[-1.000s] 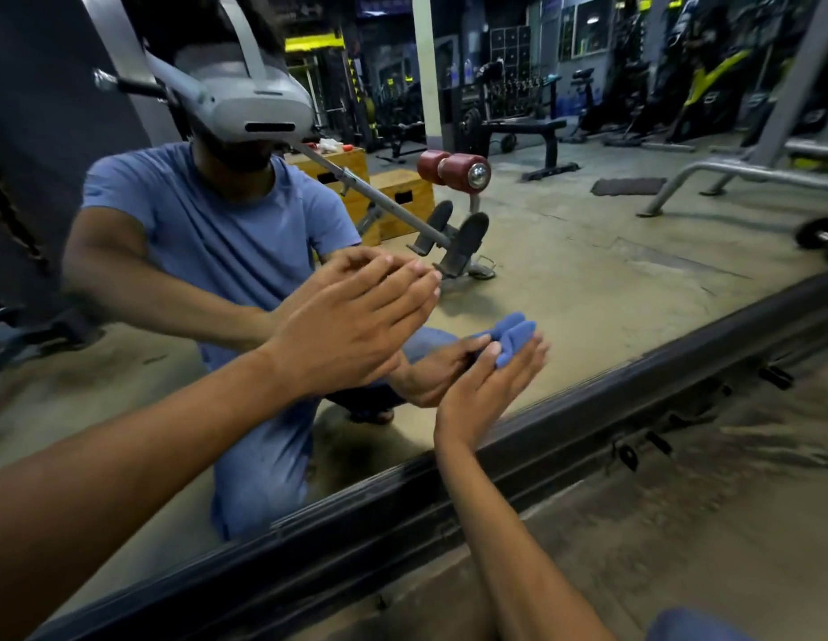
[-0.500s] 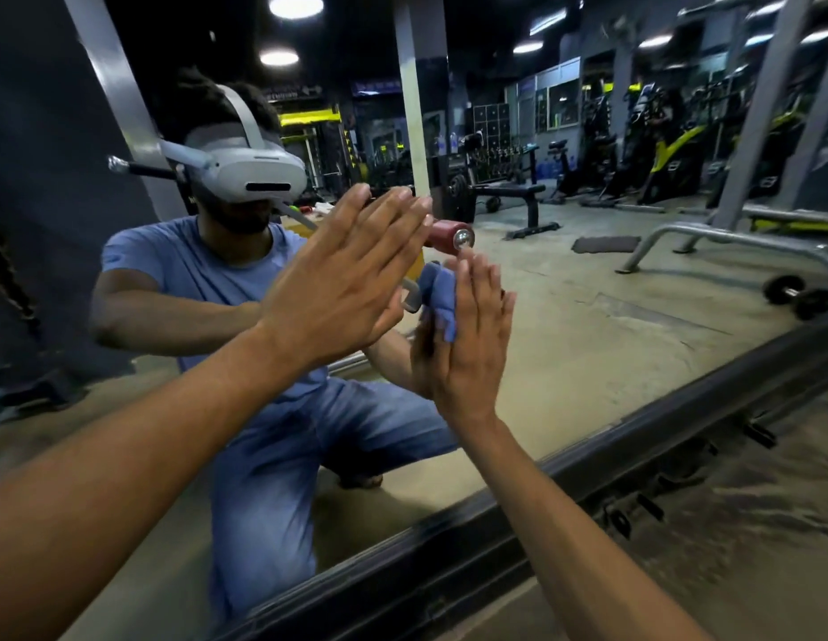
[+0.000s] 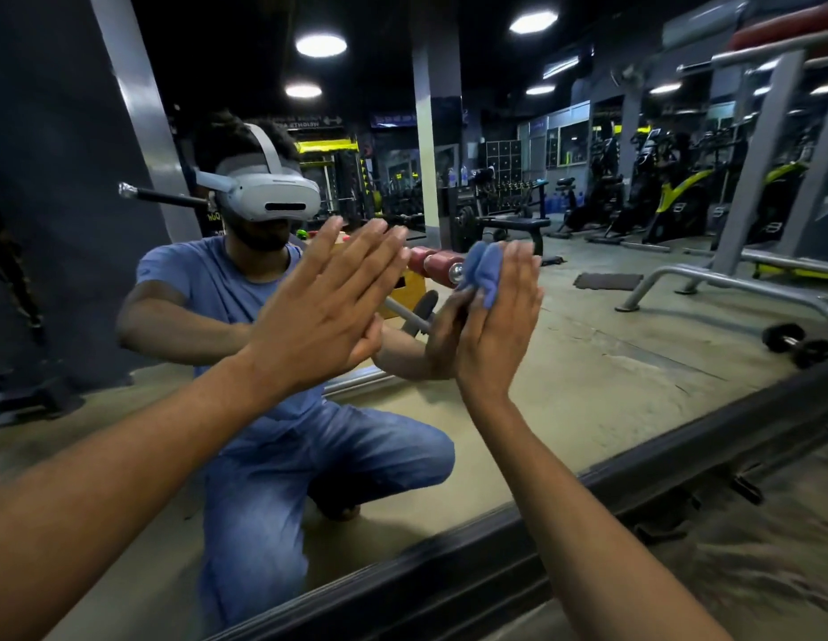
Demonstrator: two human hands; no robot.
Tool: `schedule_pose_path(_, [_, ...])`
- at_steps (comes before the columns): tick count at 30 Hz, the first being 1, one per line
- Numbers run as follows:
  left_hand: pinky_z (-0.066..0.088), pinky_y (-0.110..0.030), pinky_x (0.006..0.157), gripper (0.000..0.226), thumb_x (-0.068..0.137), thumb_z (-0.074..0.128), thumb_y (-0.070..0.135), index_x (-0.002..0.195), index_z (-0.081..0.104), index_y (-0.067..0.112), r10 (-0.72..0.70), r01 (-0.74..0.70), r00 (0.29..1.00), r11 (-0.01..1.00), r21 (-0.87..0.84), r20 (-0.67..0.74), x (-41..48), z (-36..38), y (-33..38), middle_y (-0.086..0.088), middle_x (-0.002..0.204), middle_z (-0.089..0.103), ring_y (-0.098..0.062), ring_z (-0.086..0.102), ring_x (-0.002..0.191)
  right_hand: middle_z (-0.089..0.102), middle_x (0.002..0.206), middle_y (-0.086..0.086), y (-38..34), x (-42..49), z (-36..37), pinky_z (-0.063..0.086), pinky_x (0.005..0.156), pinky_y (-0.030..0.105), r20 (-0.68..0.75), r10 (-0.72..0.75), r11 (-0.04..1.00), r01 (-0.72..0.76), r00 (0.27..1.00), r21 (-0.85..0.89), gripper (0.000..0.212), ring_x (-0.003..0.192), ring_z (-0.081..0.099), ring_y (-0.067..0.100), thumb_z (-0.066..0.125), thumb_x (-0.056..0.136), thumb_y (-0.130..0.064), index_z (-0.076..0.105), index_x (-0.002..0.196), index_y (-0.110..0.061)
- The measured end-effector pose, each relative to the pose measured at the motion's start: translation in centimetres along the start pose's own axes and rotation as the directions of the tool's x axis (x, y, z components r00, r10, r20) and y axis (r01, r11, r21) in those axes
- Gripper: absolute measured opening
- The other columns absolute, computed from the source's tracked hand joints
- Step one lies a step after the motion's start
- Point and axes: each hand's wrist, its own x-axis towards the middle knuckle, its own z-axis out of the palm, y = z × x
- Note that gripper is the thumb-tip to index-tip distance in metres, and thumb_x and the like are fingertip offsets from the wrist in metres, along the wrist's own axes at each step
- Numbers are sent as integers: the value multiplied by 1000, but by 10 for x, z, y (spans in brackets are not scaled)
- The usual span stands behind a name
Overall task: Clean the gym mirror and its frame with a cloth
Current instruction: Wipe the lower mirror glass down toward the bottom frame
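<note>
My right hand (image 3: 497,316) is flat, fingers straight and pointing up, and the blue cloth (image 3: 482,272) is pressed between my palm and the mirror (image 3: 587,344). Only a folded lump of the cloth shows, poking out past the left edge of my fingers, near their tips; the rest is hidden under the hand. So the cloth lies directly beyond my fingers, against the glass, and this is the hand that does the wiping.

My left hand (image 3: 319,312) is just to the left, also spread flat with fingers straight and tilted up to the right. It holds nothing and seems to brace on the glass, though I cannot tell for sure that it touches.

The frame (image 3: 495,571) runs as a dark bar below both wrists, its long axis slanting from near left up to far right. Judging from this, the glass above and to the right is open to the next stroke, while the frame needs a drop of the right hand down along that slant.
</note>
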Motion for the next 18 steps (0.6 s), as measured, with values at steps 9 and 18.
schedule_pose_path(9, [26, -60, 128, 71, 109, 28, 32, 166, 10, -7, 168, -169, 986, 981, 97, 20, -10, 6, 11, -28, 175, 6, -44, 11, 162, 27, 170, 19, -1, -6, -9, 20, 127, 62, 150, -427, 904, 426, 892, 38, 58, 160, 21, 34, 31, 111, -29, 30, 161, -1])
schedule_pose_path(18, [21, -64, 128, 70, 108, 23, 29, 164, 10, -10, 107, -107, 994, 994, 17, 11, -23, 21, 47, -30, 174, 6, -45, 13, 162, 28, 169, 19, 11, -84, 0, 16, 130, 57, 103, -145, 985, 134, 984, 108, 59, 161, 17, 35, 31, 113, -32, 33, 158, 6])
